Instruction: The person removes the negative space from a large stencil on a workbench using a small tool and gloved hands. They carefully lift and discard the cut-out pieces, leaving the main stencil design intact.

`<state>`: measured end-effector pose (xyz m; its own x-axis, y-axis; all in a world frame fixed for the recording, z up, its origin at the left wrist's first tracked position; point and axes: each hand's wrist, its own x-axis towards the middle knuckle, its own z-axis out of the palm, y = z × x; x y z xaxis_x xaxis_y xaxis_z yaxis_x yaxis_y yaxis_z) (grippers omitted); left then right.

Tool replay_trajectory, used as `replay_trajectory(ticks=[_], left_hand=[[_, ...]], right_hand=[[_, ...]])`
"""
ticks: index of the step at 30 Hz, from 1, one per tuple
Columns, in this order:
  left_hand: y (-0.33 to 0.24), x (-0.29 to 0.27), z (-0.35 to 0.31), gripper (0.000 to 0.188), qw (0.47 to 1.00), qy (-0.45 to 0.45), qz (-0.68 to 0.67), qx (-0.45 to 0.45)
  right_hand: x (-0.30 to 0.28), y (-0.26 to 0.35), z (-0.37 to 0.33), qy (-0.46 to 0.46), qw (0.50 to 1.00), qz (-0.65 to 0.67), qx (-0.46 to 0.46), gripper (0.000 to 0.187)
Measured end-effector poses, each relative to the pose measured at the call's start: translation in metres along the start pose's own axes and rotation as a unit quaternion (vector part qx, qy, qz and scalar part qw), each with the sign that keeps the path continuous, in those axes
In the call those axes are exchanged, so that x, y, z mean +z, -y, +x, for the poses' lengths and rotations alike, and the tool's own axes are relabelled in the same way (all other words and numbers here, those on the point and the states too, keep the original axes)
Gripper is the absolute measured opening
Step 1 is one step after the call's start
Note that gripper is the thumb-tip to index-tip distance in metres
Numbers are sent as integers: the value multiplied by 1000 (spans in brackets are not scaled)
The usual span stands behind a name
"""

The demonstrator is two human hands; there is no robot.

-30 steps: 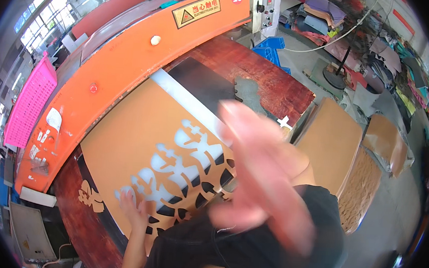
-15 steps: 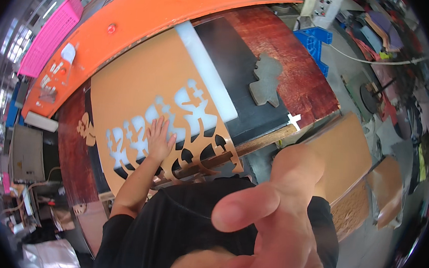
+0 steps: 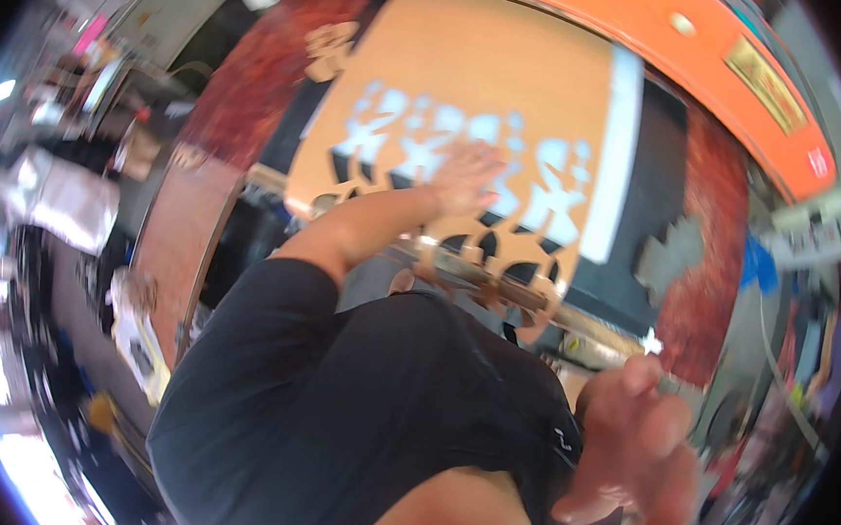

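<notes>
Across the table, head view: I look down past a black shirt (image 3: 412, 379) at a tan sheet (image 3: 493, 63) lying on a red tabletop (image 3: 711, 215).
Left hand: the left hand (image 3: 466, 176) lies palm down over the cut-out figures, fingers spread, grip open.
Right hand: the right hand (image 3: 637, 448) hangs close to my camera, off the table's near right corner, fingers loosely bent; through the blur I cannot tell whether it grips anything.
Sheet edges: the far edge runs up near the orange beam (image 3: 700, 58); the near fringe, all strips and gaps, reaches the dark bar (image 3: 488, 279) at the table front.
Right margin: a white board (image 3: 618, 159) shows along the sheet, then a black mat (image 3: 657, 162), with a grey piece (image 3: 670, 256) across the mat's border with the red.
Left margin: a tan cut piece (image 3: 330, 49) sits just beside the sheet.
Room: the widest stretch beside the sheet lies rightward, between white board and grey piece.
</notes>
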<state>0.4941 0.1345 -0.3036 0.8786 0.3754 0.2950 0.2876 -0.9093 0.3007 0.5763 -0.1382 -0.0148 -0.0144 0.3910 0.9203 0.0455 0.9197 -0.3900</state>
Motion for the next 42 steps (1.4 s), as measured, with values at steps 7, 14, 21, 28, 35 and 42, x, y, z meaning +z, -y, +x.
replay_trajectory(ticks=[7, 14, 21, 28, 35, 42], left_hand=[[1, -33, 3, 61, 988, 34, -150, -36], [96, -131, -116, 52, 982, -90, -157, -54], [191, -212, -296, 51, 912, -49, -172, -369], [176, -251, -537, 46, 789, 29, -247, -562], [64, -211, -763, 54, 529, 33, -169, -831], [154, -192, -850, 57, 551, -50, -72, -830]], right_hand=[[79, -124, 12, 64, 945, -253, 195, 77], [186, -256, -23, 200, 866, -397, 230, 74], [287, -339, -46, 295, 865, -289, 284, 66], [328, -396, -52, 393, 865, -184, 253, 51], [379, -409, -66, 447, 841, -153, 264, 49], [457, -425, -36, 435, 841, -230, 226, 48]])
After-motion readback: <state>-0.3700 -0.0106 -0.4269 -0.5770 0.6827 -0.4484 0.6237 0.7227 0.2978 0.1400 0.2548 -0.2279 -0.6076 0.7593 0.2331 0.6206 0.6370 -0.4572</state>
